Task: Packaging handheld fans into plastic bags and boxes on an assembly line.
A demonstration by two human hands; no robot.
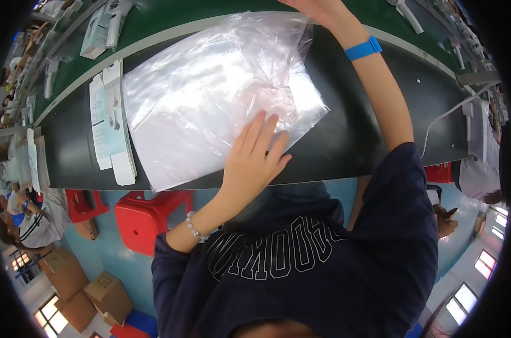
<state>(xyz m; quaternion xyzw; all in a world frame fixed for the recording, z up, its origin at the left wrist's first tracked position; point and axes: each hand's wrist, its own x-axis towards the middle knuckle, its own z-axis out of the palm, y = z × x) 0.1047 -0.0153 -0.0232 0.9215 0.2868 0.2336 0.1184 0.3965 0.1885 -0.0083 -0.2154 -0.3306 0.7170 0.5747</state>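
A stack of clear plastic bags [182,101] lies flat on the dark table, its top bag crumpled near the middle. My left hand [255,155], with a beaded bracelet at the wrist, rests on the near part of the bags, fingers stretched out and apart. Beyond the bags, my right hand [317,8] reaches over the green conveyor at the upper edge of the view. The picture's edge cuts off its fingers, so whatever they hold is hidden. A blue band [363,49] circles that wrist.
Flattened printed cartons [111,124] lie left of the bags. On the green conveyor [176,11] are a box [95,35] and white handheld showerheads, one of them at the right [410,19]. A white cable [444,115] crosses the table's right end. Red stools [140,222] stand below at left.
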